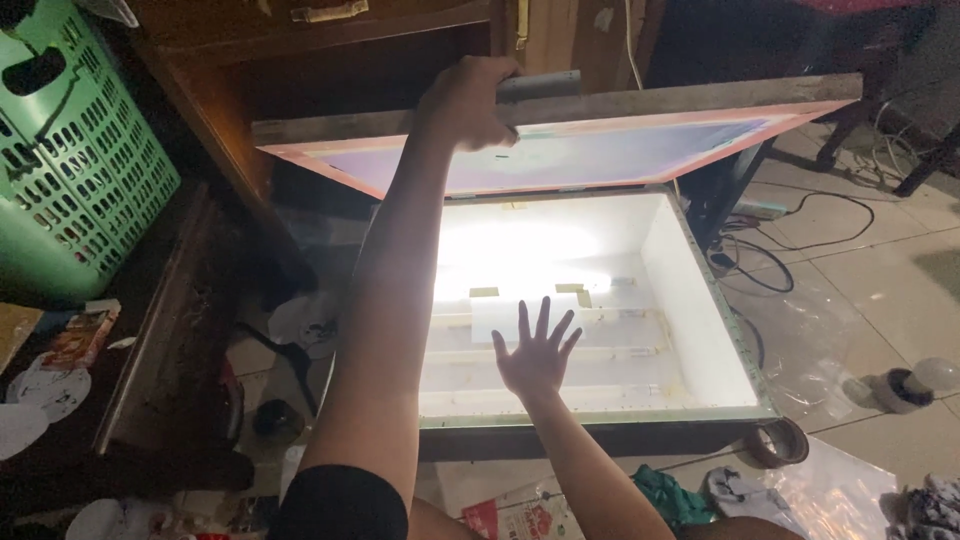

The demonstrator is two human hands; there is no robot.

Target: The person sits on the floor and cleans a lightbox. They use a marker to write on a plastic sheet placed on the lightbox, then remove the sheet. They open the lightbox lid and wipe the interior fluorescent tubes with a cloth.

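— Hands first?

— Left hand (468, 103) up high, wrapped around the near wooden edge of a screen-printing frame (640, 118), fingers curled over the top rail, thumb below. Firmly closed on that rail. Right hand (537, 352) down low, fully spread, fingers fanned wide, gripping nothing, palm turned down over the glass of a lit exposure box (700, 300).

— Touching the glass or hovering above?

— Cannot tell from this view; dark against the glow, just below a white sheet of paper (500, 308) lying on the glass.

— And the frame relative to the hands?

— Tilted up off the box, far side higher toward the right, pinkish border around a pale violet mesh. Directly under the left hand's grip; well above and beyond the right hand, hanging over the far rim of the box.

— Around the box?

— Green plastic laundry basket (70, 150) far left, leaning against dark wooden furniture. Roll of brown tape (777, 442) on the floor just beside the box's near right corner. Black cables (790, 250) looping across the tiled floor to the right. Light bulb (915, 382) lying further right on the tiles. Scraps of paper and cloth scattered along the near edge.
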